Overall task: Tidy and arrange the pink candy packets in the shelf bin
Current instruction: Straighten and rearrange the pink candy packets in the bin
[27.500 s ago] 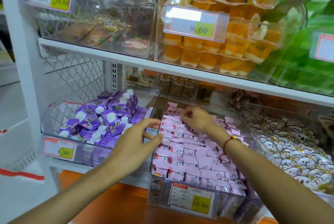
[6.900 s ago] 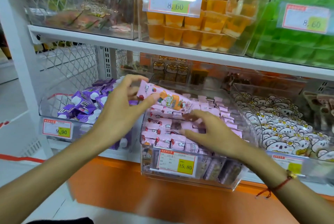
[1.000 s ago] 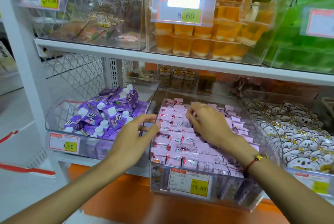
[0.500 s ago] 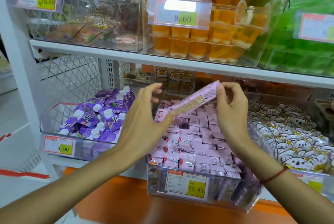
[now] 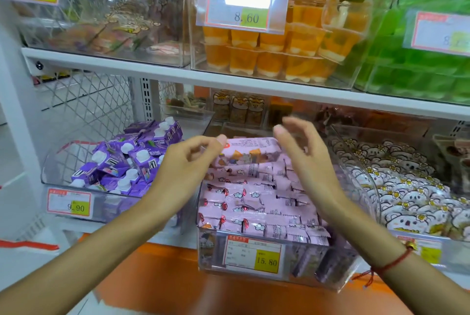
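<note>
**Packet set down, hands coming off**

Lowered since half a second ago: large pink packet (image 5: 248, 153), now lying across the back of the pink candy packets (image 5: 256, 202) in the clear shelf bin (image 5: 338, 276). Left hand (image 5: 188, 162) loosely curled, fingertips at its edge, pinch uncertain. Right hand (image 5: 302, 152) open, empty. Next, probably: pressing it flat, squaring rows.

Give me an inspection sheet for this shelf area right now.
Surface: white shelf carrying clear bins.
Job's things: pink candy packets fill the middle bin; one large packet lies on top at the back.
Clutter: purple cartons left, koala packets right, orange jelly cups above.
Grip: left hand and right hand open, holding nothing.
Cables: nothing seen.
Surroundings: price tag reads 15.80.
</note>
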Demonstrator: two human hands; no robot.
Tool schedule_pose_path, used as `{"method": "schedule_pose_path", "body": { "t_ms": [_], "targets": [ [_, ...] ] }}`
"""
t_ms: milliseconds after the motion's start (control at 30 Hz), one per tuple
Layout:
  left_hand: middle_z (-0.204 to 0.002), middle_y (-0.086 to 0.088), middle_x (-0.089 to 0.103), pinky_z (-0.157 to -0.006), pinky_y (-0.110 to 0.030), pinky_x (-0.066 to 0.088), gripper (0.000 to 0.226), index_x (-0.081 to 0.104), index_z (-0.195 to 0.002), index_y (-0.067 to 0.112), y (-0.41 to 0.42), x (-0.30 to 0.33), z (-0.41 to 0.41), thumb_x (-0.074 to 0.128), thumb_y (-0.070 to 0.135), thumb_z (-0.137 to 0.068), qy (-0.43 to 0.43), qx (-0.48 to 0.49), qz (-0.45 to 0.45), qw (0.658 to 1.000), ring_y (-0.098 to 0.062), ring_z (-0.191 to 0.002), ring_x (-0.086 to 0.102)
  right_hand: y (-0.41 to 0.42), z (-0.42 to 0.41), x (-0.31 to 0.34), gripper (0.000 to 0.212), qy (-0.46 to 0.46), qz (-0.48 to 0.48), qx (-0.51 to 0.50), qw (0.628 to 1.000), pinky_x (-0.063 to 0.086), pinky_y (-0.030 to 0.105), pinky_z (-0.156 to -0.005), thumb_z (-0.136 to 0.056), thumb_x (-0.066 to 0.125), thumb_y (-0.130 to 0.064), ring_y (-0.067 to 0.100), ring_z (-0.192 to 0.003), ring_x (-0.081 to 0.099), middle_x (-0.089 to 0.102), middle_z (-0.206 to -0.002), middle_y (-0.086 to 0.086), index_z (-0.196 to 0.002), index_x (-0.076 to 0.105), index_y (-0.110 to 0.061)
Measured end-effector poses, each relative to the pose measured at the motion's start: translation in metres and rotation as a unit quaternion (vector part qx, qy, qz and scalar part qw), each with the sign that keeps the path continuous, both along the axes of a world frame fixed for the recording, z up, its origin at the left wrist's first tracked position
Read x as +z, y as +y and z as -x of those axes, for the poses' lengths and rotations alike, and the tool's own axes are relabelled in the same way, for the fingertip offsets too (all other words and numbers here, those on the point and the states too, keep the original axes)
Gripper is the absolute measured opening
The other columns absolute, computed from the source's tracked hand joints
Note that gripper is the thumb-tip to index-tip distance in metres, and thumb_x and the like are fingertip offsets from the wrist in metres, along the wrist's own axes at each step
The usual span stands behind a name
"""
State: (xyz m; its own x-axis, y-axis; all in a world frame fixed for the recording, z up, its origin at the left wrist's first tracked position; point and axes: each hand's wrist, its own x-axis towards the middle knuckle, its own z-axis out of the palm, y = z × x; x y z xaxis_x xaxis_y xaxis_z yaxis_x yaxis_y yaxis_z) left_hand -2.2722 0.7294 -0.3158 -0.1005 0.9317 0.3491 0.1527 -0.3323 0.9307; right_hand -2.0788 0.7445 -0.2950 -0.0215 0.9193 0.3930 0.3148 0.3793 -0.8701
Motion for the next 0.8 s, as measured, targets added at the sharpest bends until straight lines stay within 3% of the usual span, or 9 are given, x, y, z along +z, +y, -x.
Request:
{"method": "schedule_pose_path", "body": {
  "t_ms": [100,167,233,300,433,567,667,733,800],
  "targets": [
    [-0.070,-0.006,0.068,-0.053,-0.020,0.052,0.044,0.070,-0.083,0.004,-0.004,0.003,-0.002,0.059,0.046,-0.084,-0.021,-0.002,0.024,1.000,-0.008,-0.060,0.063,-0.006,0.005,0.000,0.054,-0.184,-0.111,0.091,0.972,0.029,0.012,-0.102,-0.081,0.060,-0.050,-0.003,-0.128,0.033,0.042,-0.135,-0.019,-0.132,0.047,-0.037],
    [-0.078,-0.011,0.072,-0.048,-0.021,0.052,0.044,0.073,-0.084,0.007,-0.006,0.003,-0.006,0.054,0.047,-0.088,-0.024,-0.006,0.030,0.999,-0.010,-0.064,0.069,-0.005,0.008,-0.002,0.043,-0.211,-0.128,0.112,0.963,0.038,0.025,-0.099,-0.084,0.065,-0.039,0.003,-0.119,0.046,0.054,-0.124,-0.012,-0.125,0.059,-0.030],
    [-0.079,-0.012,0.073,-0.058,-0.033,0.057,0.055,0.074,-0.081,0.015,-0.005,0.005,-0.008,0.040,0.058,-0.090,-0.006,0.003,0.054,0.999,-0.020,-0.071,0.071,-0.003,0.009,-0.003,0.034,-0.156,-0.086,0.125,0.976,0.046,0.025,-0.090,-0.085,0.067,-0.033,0.004,-0.105,0.058,0.063,-0.113,-0.009,-0.118,0.065,-0.026],
    [-0.077,0.000,0.074,-0.068,-0.038,0.057,0.056,0.074,-0.076,0.028,-0.003,0.007,-0.007,0.032,0.064,-0.089,0.003,0.006,0.069,0.998,-0.020,-0.075,0.071,0.000,0.009,-0.005,0.030,-0.094,-0.036,0.142,0.985,0.050,0.021,-0.084,-0.083,0.068,-0.031,0.004,-0.099,0.063,0.068,-0.109,-0.010,-0.112,0.068,-0.024],
    [-0.089,0.017,0.069,-0.078,-0.025,0.055,0.022,0.068,-0.087,0.034,-0.009,0.006,-0.010,0.056,0.052,-0.081,0.060,-0.023,-0.037,0.997,-0.003,-0.086,0.064,0.005,0.008,-0.008,0.034,-0.031,0.019,0.166,0.986,0.051,0.022,-0.069,-0.077,0.066,-0.038,0.006,-0.082,0.066,0.073,-0.098,-0.005,-0.106,0.068,-0.022],
    [-0.099,0.022,0.070,-0.075,-0.017,0.054,0.028,0.065,-0.104,0.036,-0.012,0.006,-0.011,0.064,0.041,-0.076,0.034,-0.053,-0.067,0.996,0.000,-0.086,0.067,0.007,0.004,-0.012,0.036,-0.042,0.037,0.205,0.977,0.050,0.022,-0.075,-0.078,0.065,-0.039,0.009,-0.088,0.066,0.070,-0.106,-0.002,-0.110,0.066,-0.022],
    [-0.106,0.013,0.069,-0.076,-0.011,0.051,0.035,0.062,-0.116,0.028,-0.010,0.007,-0.006,0.069,0.023,-0.082,0.019,-0.027,-0.089,0.995,0.002,-0.091,0.066,0.018,-0.002,-0.012,0.037,0.005,0.030,0.139,0.990,0.048,0.020,-0.085,-0.080,0.065,-0.036,0.010,-0.101,0.064,0.066,-0.115,-0.002,-0.114,0.066,-0.022],
    [-0.114,0.017,0.063,-0.074,-0.009,0.048,0.037,0.060,-0.118,0.028,-0.008,0.004,0.001,0.069,0.018,-0.084,0.057,0.021,-0.106,0.993,0.005,-0.097,0.061,0.026,-0.007,-0.013,0.034,0.058,0.031,0.081,0.995,0.050,0.015,-0.078,-0.084,0.066,-0.030,0.007,-0.089,0.066,0.068,-0.106,0.003,-0.114,0.064,-0.015],
    [-0.119,0.018,0.059,-0.080,-0.017,0.050,0.039,0.056,-0.120,0.030,-0.006,-0.002,0.010,0.067,0.014,-0.085,0.106,0.065,-0.106,0.987,0.004,-0.103,0.057,0.033,-0.007,-0.016,0.030,0.055,0.029,0.030,0.998,0.050,0.012,-0.072,-0.086,0.065,-0.028,0.004,-0.081,0.065,0.066,-0.096,0.001,-0.110,0.061,-0.010]
  ]
}}
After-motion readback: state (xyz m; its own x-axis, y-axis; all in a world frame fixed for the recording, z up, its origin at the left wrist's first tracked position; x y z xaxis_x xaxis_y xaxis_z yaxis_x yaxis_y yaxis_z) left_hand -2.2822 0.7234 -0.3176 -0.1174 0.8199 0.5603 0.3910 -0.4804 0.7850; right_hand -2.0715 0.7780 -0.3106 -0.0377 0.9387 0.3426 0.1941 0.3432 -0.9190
